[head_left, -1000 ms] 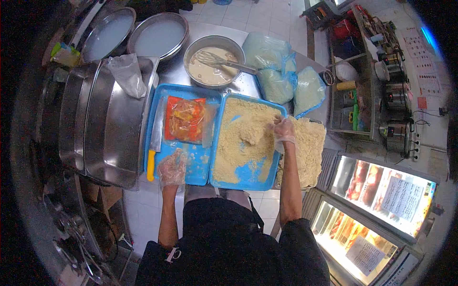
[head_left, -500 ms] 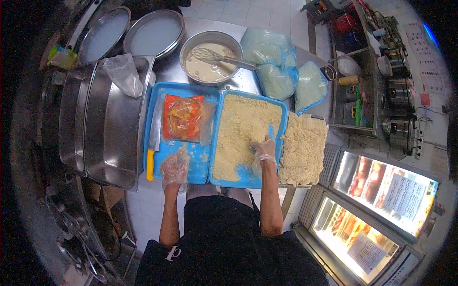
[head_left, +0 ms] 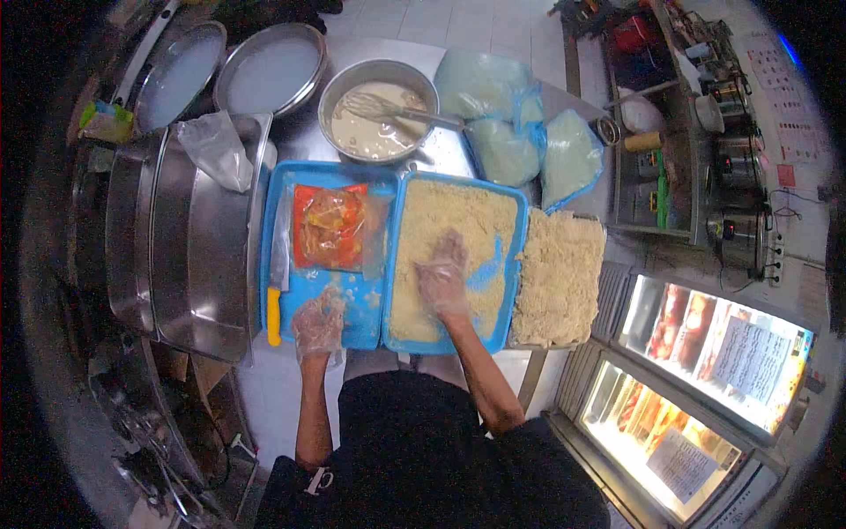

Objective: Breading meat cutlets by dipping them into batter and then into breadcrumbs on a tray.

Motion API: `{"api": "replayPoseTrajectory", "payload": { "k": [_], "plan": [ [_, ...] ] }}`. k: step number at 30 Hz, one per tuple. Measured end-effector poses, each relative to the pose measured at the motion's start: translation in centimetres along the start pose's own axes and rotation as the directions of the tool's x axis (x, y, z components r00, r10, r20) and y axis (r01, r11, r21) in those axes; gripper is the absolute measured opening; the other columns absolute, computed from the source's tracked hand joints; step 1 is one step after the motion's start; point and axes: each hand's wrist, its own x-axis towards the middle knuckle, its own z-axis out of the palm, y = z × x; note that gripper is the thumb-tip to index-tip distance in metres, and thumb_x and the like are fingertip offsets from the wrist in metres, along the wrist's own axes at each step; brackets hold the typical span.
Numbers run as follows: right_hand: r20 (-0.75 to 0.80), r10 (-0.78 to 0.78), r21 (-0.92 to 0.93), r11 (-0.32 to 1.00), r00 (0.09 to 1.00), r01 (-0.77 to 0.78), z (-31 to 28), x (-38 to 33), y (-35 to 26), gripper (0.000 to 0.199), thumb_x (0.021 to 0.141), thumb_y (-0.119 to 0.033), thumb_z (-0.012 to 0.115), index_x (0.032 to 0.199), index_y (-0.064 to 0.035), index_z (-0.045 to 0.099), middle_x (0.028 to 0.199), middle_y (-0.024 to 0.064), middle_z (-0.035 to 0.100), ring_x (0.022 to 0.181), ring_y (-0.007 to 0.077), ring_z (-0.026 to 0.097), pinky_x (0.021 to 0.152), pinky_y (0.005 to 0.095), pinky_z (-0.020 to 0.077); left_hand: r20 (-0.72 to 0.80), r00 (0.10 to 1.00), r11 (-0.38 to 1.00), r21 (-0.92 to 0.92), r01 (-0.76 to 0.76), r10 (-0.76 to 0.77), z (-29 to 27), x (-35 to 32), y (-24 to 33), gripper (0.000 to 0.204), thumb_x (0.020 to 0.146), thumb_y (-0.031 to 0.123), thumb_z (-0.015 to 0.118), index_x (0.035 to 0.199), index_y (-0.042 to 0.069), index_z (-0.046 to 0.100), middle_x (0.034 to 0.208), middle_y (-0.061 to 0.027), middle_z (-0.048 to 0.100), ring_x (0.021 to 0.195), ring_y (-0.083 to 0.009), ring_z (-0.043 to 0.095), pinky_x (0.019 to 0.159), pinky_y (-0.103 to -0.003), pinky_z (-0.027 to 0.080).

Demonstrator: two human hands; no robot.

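My right hand [head_left: 443, 275], in a clear plastic glove, lies with fingers stretched out on pale breading crumbs [head_left: 458, 207] in a blue tray [head_left: 394, 256]. Bare blue tray bottom shows right of that hand. My left hand [head_left: 319, 326], gloved too and smeared with pale coating, hovers over the front of the left blue tray [head_left: 359, 331]. Its fingers are loosely curled, and nothing shows in them. In that tray lie a clear plastic bag [head_left: 330, 227] with orange-red contents and, at the left side, a knife [head_left: 275, 304] with a yellow handle.
A pan of clumpy crumbs [head_left: 560, 278] adjoins on the right. Behind stand a bowl of batter [head_left: 370, 132] with a whisk [head_left: 397, 112] and tied bags [head_left: 493, 106]. Steel pans [head_left: 207, 264] stand left, below basins of cloudy liquid [head_left: 271, 70]. A lit display fridge [head_left: 656, 441] is at right.
My right hand has moved left across the crumbs and now lies flat with fingers extended. My left hand has stayed over the left tray. The whole view has shifted slightly.
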Motion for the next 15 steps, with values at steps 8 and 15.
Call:
{"api": "replayPoseTrajectory", "payload": {
  "k": [8, 15],
  "plan": [
    [0.109, -0.15, -0.169, 0.971, 0.983, 0.167, 0.2, 3.3, 4.1, 0.076, 0.088, -0.046, 0.039, 0.134, 0.0116, 0.023, 0.145, 0.0249, 0.014, 0.136, 0.0371, 0.01, 0.111, 0.0437, 0.0033, 0.001, 0.998, 0.995, -0.078, 0.058, -0.058, -0.5, 0.0, 0.1, 0.032, 0.081, 0.021, 0.062, 0.106, 0.001, 0.063, 0.076, -0.016, 0.062, 0.062, -0.0216, 0.061, 0.057, -0.034, 0.049],
    [-0.057, -0.243, -0.205, 0.952, 0.968, 0.227, 0.0, 3.8, 7.1, 0.072, 0.083, -0.042, 0.049, 0.131, 0.0091, 0.032, 0.136, 0.0271, 0.033, 0.13, 0.0355, 0.029, 0.108, 0.0399, 0.021, 0.05, 0.996, 0.986, 0.152, 0.063, -0.071, -0.1, -0.9, -1.0, 0.033, 0.078, 0.024, 0.065, 0.104, 0.004, 0.065, 0.08, -0.0174, 0.063, 0.07, -0.0275, 0.061, 0.066, -0.036, 0.048]
  ]
}}
